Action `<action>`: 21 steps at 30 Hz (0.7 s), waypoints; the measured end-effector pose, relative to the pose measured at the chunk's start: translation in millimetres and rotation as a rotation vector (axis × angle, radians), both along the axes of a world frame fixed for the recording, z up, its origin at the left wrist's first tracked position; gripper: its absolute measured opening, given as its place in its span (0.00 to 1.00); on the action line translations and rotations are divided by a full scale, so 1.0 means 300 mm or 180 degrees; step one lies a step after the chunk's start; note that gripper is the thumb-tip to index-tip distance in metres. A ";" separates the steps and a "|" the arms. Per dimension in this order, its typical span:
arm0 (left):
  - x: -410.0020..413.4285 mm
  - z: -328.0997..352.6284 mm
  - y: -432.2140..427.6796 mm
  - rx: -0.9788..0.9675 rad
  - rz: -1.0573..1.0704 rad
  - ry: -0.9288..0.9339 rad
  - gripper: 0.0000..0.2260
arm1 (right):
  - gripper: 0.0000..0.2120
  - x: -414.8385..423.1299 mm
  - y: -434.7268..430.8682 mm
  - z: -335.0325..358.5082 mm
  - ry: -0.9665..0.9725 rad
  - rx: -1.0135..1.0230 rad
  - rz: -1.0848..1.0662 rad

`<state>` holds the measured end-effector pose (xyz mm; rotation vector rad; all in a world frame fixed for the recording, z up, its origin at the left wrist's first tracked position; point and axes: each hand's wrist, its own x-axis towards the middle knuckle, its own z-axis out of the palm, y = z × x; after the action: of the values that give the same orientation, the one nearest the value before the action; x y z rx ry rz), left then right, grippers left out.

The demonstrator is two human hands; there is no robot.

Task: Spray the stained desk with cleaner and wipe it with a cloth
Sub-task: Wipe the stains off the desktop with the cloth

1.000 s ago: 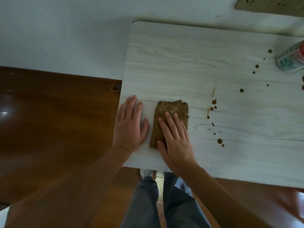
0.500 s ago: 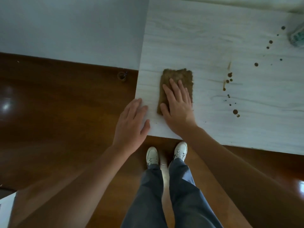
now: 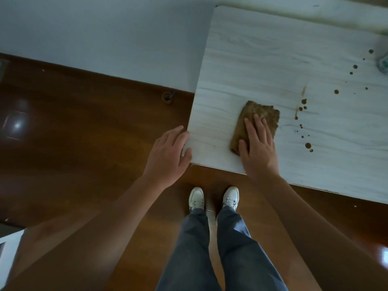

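Note:
The desk (image 3: pixel 262 66) has a pale wood-grain top with several brown stain drops (image 3: pixel 307 145) right of centre. A folded brown cloth (image 3: pixel 262 114) lies flat near the desk's front left part. My right hand (image 3: pixel 258 148) presses down on the cloth's near half, fingers spread and flat. My left hand (image 3: pixel 168 156) rests at the desk's front left corner, fingers loose, thumb on the top, holding nothing. The cleaner bottle (image 3: pixel 382 64) shows only as a sliver at the right edge.
Dark polished wood floor (image 3: pixel 84 154) lies left of and below the desk. A pale wall (image 3: pixel 105 38) runs behind. A small round fitting (image 3: pixel 167 97) sits on the floor by the wall. My legs and white shoes (image 3: pixel 214 199) stand at the desk's front edge.
My left hand slid off the desktop to its front left corner. My right hand stayed flat on the cloth. The view shifted back, showing my feet.

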<state>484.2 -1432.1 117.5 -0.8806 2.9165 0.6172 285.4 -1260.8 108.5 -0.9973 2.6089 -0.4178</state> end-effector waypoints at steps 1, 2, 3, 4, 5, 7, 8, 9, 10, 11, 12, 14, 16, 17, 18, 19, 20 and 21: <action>0.020 0.000 -0.006 0.0011 0.0075 -0.0030 0.21 | 0.27 0.007 -0.009 -0.001 -0.0001 -0.0022 -0.0020; 0.039 -0.001 -0.010 0.0022 0.0140 -0.0069 0.21 | 0.27 0.021 -0.027 -0.001 -0.0004 -0.0038 -0.0048; 0.057 -0.002 -0.015 0.0033 0.0193 -0.0114 0.22 | 0.27 0.041 -0.052 0.001 0.0000 -0.0032 -0.0056; 0.072 -0.004 -0.019 0.0040 0.0234 -0.0160 0.22 | 0.27 0.067 -0.080 0.005 0.0009 -0.0009 -0.0002; 0.085 -0.007 -0.022 0.0040 0.0266 -0.0205 0.22 | 0.27 0.100 -0.108 0.009 0.0019 0.0006 0.0134; 0.104 -0.007 -0.027 0.0031 0.0296 -0.0246 0.22 | 0.27 0.187 -0.159 0.012 0.0063 0.0021 0.0564; 0.110 -0.005 -0.029 0.0037 0.0307 -0.0240 0.22 | 0.27 0.235 -0.178 0.007 0.0085 0.0026 0.0777; 0.112 0.000 -0.031 0.0048 0.0324 -0.0222 0.22 | 0.27 0.278 -0.188 0.001 0.0092 0.0014 0.0926; 0.111 0.005 -0.030 0.0049 0.0335 -0.0193 0.21 | 0.27 0.307 -0.191 -0.005 0.0084 -0.0010 0.0996; 0.107 0.010 -0.028 0.0032 0.0327 -0.0154 0.21 | 0.26 0.315 -0.188 -0.008 0.0057 -0.0042 0.1005; 0.100 0.016 -0.025 0.0017 0.0308 -0.0110 0.21 | 0.26 0.306 -0.177 -0.009 0.0019 -0.0068 0.0996; 0.076 0.019 -0.021 0.0002 0.0245 -0.0038 0.20 | 0.25 0.262 -0.139 -0.008 -0.0016 -0.0088 0.0959; 0.043 0.017 -0.012 0.0007 0.0123 0.0001 0.20 | 0.25 0.203 -0.081 -0.004 0.0001 -0.0086 0.0817; 0.023 0.015 -0.004 0.0021 0.0060 0.0024 0.20 | 0.26 0.164 -0.048 -0.003 0.0021 -0.0050 0.0711; 0.002 0.013 0.007 0.0041 0.0004 0.0044 0.21 | 0.26 0.118 -0.012 -0.003 0.0043 0.0000 0.0577; -0.019 0.013 0.019 0.0070 -0.0046 0.0054 0.21 | 0.26 0.068 0.024 -0.002 0.0059 0.0045 0.0412; -0.038 0.012 0.033 0.0096 -0.0093 0.0053 0.22 | 0.26 0.016 0.059 0.001 0.0067 0.0083 0.0229; -0.054 0.011 0.047 0.0107 -0.0127 0.0049 0.23 | 0.26 -0.029 0.086 0.004 0.0058 0.0116 0.0057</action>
<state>468.2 -1418.1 120.7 -0.8156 2.9203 0.6711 276.6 -1234.9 109.9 -1.0165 2.6121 -0.3572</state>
